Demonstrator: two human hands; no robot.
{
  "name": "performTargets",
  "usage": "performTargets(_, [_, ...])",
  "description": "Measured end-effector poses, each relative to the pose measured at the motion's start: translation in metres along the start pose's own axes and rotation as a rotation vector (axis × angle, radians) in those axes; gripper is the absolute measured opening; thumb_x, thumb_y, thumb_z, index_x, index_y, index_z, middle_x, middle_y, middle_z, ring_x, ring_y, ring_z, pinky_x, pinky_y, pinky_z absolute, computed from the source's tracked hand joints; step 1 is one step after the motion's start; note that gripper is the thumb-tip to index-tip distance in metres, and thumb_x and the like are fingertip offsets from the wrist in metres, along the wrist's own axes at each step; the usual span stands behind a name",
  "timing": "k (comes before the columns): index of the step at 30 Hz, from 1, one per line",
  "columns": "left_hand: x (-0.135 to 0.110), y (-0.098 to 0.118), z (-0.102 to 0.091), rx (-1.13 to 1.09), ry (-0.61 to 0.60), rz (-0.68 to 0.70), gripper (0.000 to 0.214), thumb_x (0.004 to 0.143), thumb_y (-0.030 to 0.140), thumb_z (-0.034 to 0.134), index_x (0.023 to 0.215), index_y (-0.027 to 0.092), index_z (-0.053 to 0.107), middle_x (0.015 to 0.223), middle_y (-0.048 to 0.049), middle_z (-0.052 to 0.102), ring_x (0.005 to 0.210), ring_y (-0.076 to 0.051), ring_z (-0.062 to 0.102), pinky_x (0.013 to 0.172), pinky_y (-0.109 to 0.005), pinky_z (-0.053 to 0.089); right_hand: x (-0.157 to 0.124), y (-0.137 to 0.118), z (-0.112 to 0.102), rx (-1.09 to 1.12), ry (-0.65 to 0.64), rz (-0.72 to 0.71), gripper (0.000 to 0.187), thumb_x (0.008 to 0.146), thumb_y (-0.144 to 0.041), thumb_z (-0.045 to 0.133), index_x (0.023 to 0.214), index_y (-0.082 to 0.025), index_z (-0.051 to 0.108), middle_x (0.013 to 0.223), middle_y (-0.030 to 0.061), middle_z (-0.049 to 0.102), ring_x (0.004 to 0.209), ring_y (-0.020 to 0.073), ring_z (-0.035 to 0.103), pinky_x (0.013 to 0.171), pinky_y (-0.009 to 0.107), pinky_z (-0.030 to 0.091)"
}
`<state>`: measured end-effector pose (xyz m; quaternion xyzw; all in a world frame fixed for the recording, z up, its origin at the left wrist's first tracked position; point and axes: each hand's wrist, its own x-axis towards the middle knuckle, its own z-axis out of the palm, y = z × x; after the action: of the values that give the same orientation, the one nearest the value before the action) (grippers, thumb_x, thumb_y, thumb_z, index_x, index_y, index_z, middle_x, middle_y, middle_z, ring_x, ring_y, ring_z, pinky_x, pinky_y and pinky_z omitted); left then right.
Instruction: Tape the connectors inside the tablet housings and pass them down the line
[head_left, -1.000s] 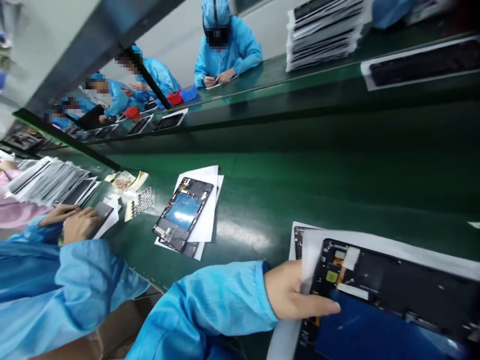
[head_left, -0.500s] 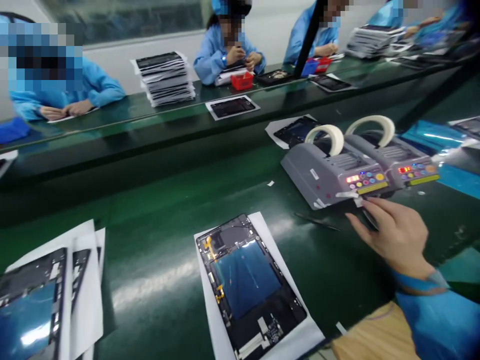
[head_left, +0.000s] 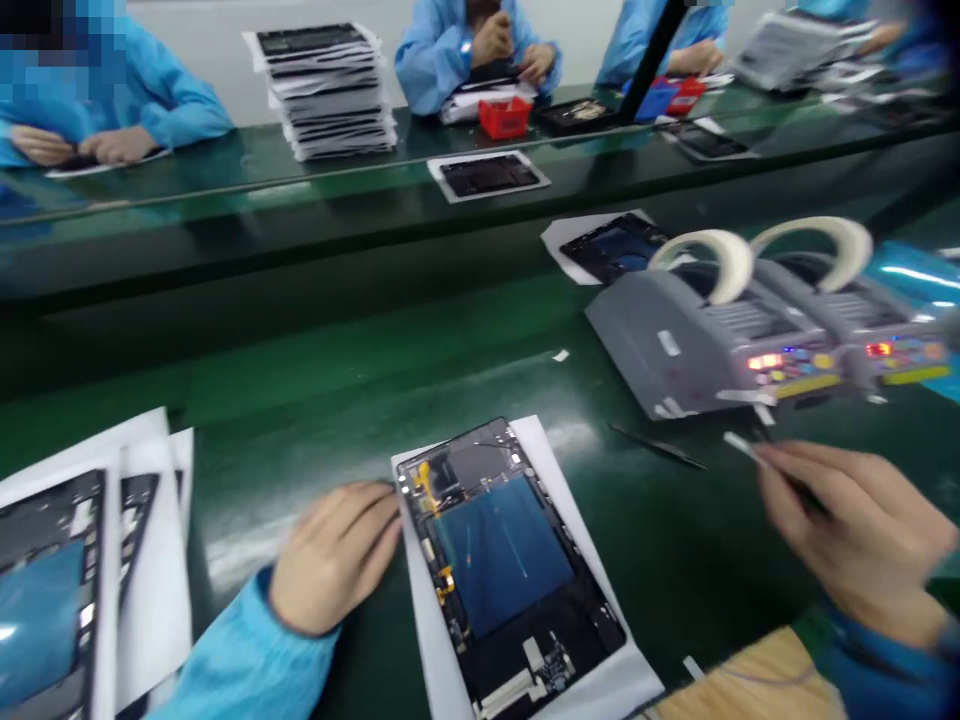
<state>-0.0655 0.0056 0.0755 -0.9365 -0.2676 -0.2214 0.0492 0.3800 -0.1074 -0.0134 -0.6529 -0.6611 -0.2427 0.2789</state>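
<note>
An opened tablet chassis (head_left: pixel 502 560) with a blue panel lies on a white sheet (head_left: pixel 555 450) on the green belt in front of me. My left hand (head_left: pixel 334 555) rests at the sheet's left edge, its fingers touching the chassis side and holding nothing. My right hand (head_left: pixel 855 530) is closed in a pinch around a thin dark tool with a small white strip of tape (head_left: pixel 742 447) at its tip, just below the nearer grey tape dispenser (head_left: pixel 690 345).
A second tape dispenser (head_left: pixel 862 310) stands to the right. Black tweezers (head_left: pixel 656 445) lie on the belt. More chassis on paper (head_left: pixel 45 590) sit at the left. Across the belt are a stack of trays (head_left: pixel 326 90), red bins (head_left: pixel 504 117) and several seated people in blue.
My right hand pulled back from the dispenser with a strip of tape. My left hand came into view and settled against the chassis. The view shifted slightly left.
</note>
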Motion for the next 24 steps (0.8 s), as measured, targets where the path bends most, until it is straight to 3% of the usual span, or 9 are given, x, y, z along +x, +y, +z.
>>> performTargets(4, [0.010,0.007,0.035,0.075,-0.043,0.032,0.026,0.099,0.028,0.047,0.100,0.013,0.068,0.097,-0.0118,0.070,0.094,-0.023,0.067,0.083,-0.033,0.056,-0.010,-0.070,0.015,0.310,-0.340,-0.237,0.023,0.087,-0.030,0.064,0.109,-0.022,0.065,0.110,0.0043,0.068,0.094,0.0171,0.066,0.084,0.031,0.051])
performTargets(6, [0.004,0.007,0.048,0.066,-0.084,0.032,0.032,0.100,0.035,0.044,0.101,0.012,0.068,0.101,-0.0132,0.070,0.097,-0.024,0.066,0.085,-0.035,0.057,0.004,-0.112,0.034,0.380,-0.410,-0.350,0.023,0.088,-0.026,0.063,0.110,-0.022,0.065,0.111,0.0027,0.067,0.093,0.0153,0.065,0.082,0.029,0.049])
performTargets(9, [-0.006,0.007,0.057,0.052,-0.108,-0.004,0.037,0.099,0.039,0.045,0.105,0.010,0.067,0.105,-0.0151,0.069,0.102,-0.026,0.065,0.090,-0.039,0.056,0.044,-0.170,0.062,0.432,-0.335,-0.436,0.016,0.089,-0.022,0.059,0.104,-0.020,0.064,0.106,0.0032,0.067,0.086,0.0141,0.064,0.074,0.027,0.047])
performTargets(12, [-0.009,0.009,0.058,0.062,-0.080,-0.068,0.045,0.100,0.044,0.042,0.104,0.007,0.068,0.105,-0.0158,0.068,0.104,-0.027,0.063,0.094,-0.041,0.054,0.082,-0.208,0.078,0.465,-0.251,-0.447,0.010,0.090,-0.017,0.053,0.095,-0.016,0.061,0.095,0.0042,0.067,0.077,0.0135,0.062,0.066,0.027,0.043])
performTargets(16, [-0.010,0.010,0.058,0.025,-0.077,-0.112,0.053,0.101,0.051,0.037,0.105,0.008,0.068,0.104,-0.0136,0.068,0.106,-0.025,0.062,0.096,-0.038,0.053,0.098,-0.224,0.083,0.467,-0.224,-0.486,0.011,0.091,-0.013,0.049,0.089,-0.016,0.059,0.086,0.0032,0.066,0.070,0.0128,0.058,0.061,0.027,0.040])
performTargets(24, [-0.015,0.013,0.065,-0.016,-0.118,-0.137,0.046,0.099,0.048,0.045,0.108,0.008,0.068,0.110,-0.0131,0.067,0.112,-0.026,0.059,0.103,-0.038,0.049,0.092,-0.220,0.084,0.449,-0.234,-0.528,0.008,0.091,-0.013,0.053,0.094,-0.015,0.060,0.090,0.0045,0.067,0.076,0.0147,0.060,0.068,0.027,0.043])
